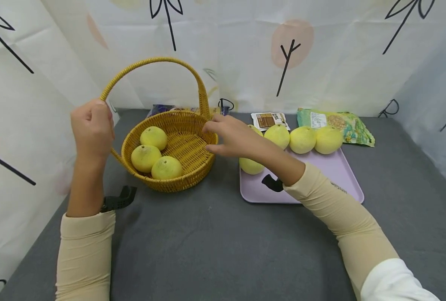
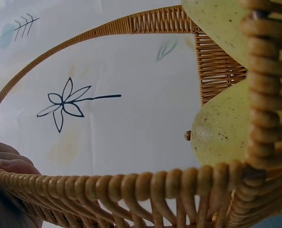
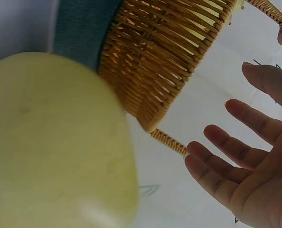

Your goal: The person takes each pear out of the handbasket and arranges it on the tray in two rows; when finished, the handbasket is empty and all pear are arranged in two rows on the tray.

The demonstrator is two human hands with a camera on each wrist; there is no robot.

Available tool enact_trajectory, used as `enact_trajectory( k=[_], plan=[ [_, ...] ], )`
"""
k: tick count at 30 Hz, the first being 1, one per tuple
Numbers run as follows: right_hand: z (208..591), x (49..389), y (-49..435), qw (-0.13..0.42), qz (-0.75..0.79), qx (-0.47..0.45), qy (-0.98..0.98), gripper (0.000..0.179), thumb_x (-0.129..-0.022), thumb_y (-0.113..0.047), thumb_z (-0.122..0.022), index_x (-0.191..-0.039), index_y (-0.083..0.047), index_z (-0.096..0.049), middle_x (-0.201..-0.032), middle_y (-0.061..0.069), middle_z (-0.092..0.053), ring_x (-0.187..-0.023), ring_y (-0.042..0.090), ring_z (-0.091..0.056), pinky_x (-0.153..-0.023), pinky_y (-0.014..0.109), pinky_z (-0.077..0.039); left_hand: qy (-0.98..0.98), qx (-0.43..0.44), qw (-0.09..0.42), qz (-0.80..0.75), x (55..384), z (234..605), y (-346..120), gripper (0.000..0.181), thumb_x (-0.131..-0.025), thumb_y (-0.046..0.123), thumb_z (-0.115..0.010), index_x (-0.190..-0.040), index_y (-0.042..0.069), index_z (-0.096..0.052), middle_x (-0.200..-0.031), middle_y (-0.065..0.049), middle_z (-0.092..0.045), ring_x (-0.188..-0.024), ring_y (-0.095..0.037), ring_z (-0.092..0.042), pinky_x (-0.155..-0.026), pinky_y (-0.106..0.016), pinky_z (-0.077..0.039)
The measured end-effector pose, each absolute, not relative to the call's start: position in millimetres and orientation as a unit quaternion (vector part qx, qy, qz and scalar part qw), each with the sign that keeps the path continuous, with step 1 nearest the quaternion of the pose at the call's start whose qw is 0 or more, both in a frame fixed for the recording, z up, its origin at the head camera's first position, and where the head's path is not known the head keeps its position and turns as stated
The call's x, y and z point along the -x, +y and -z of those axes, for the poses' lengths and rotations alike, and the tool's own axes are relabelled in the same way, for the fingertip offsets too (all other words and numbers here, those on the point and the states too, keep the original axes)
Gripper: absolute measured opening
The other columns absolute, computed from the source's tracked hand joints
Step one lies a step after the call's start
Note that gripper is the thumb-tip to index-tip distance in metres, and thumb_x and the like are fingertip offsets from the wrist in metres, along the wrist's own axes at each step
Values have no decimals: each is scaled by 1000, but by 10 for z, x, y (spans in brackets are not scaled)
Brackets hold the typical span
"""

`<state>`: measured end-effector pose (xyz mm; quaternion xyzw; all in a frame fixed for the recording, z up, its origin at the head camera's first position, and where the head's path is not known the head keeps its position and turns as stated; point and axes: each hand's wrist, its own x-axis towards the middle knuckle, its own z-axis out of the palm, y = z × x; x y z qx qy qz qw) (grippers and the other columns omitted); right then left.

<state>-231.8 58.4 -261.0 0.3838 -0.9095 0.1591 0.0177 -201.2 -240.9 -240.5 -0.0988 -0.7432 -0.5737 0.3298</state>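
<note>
My left hand (image 1: 92,127) grips the left side of the tall handle (image 1: 153,60) of a yellow wicker basket (image 1: 194,184). Inside the basket, three round yellow fruits (image 1: 144,158) sit toward the left, and the woven floor shows at right. My right hand (image 1: 232,136) is at the basket's right rim, fingers spread, holding nothing. In the right wrist view, its fingertips (image 3: 212,133) point toward the handle's lower end, with the palm bare. The left wrist view shows the basket rim (image 2: 126,185) close up, and part of my left hand (image 2: 10,159) at the edge.
A lilac tray (image 1: 336,179) on the right holds several yellow fruits (image 1: 302,140), some partly behind my right arm. Behind it lie a green bag (image 1: 355,129) and a small brown-and-white packet (image 1: 270,121). A dark purple packet (image 1: 160,109) lies behind the basket. Patterned cloth hangs around the grey table (image 1: 208,251).
</note>
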Motion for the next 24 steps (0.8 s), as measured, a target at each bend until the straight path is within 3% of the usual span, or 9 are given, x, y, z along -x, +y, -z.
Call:
enact_trajectory(
  k=[7,12,19,24],
  plan=[
    [2564,2474,263,15,-131,-409,-903,33,-97,-28,-66,-126,-12,-64,-118,7,-58,-102,20,-56,-88,35,-46,-750,107,338,559,2023,2386,-2386,43,-97,11,-36,-55,0,-36,-43,0,-32,-34,-12,-23,-36,-24,-16],
    [2594,2621,-44,-23,-99,-449,-888,38,-101,-18,-57,-138,-9,-55,-134,11,-51,-116,22,-53,-96,33,-43,-753,105,349,548,2034,2395,-2393,44,-97,10,-36,-54,-1,-35,-42,1,-33,-34,-11,-24,-36,-23,-16],
    [2676,2693,-514,-119,-51,-448,-884,56,-105,-8,-44,-158,-19,-28,-164,13,-15,-149,27,-21,-116,34,-25,-749,106,348,554,2025,2418,-2407,43,-96,10,-36,-55,-1,-35,-43,0,-33,-35,-11,-23,-36,-22,-17],
    [2750,2708,-701,-134,-52,-450,-882,65,-103,1,-42,-160,-24,-24,-168,5,0,-152,31,-11,-118,36,-20,-748,109,347,555,2029,2438,-2402,43,-97,11,-36,-55,-1,-34,-43,0,-32,-35,-11,-22,-36,-23,-16]
  ],
)
